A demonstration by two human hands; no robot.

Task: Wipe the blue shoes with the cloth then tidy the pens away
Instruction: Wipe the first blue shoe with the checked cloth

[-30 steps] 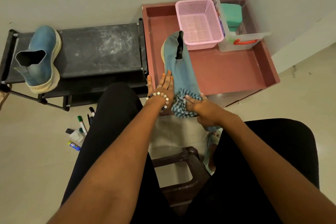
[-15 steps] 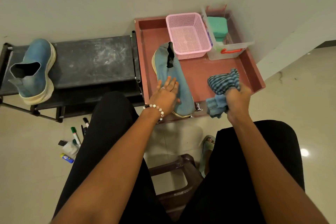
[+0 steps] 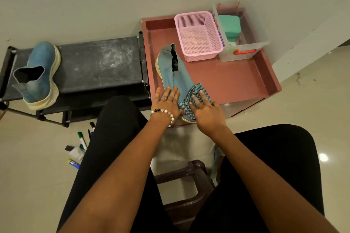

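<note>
1. Left hand (image 3: 166, 102): fingers straight and spread, palm down on the toe end of the blue shoe (image 3: 175, 75) in the red tray (image 3: 272, 73); it presses, does not clasp. Bead bracelet (image 3: 163, 112) at the wrist, a ring on one finger.
2. Far left: second blue shoe (image 3: 37, 75) stands upright on the black shoe rack (image 3: 100, 64), heel opening toward the camera, pale sole down. Well apart from the tray.
3. Floor (image 3: 28, 166), below the rack and beside the left leg: pens (image 3: 82, 139) lie loose, one with a green cap, others dark; a small white bottle and a blue-and-yellow tube lie among them. Partly hidden by the leg, so count unclear.
4. Centre: tray shoe lies on its side, opening toward the far wall, toe toward the person, toe end hanging over the tray's near rim.
5. Striped blue cloth (image 3: 197, 96) is bunched on the shoe's toe end, just right of the left hand.
6. Right hand (image 3: 207, 111): fingers extended and spread flat on the cloth, pressing it against the shoe; not curled round it.
7. Back of tray: pink mesh basket (image 3: 198, 36), touching the shoe's heel end or just beside it, cannot tell which.
8. Far right: clear plastic box (image 3: 244, 43) with a red latch, a green item inside, right against the basket.
9. Bottom: dark brown stool (image 3: 191, 191) between the person's black-clad legs.
</note>
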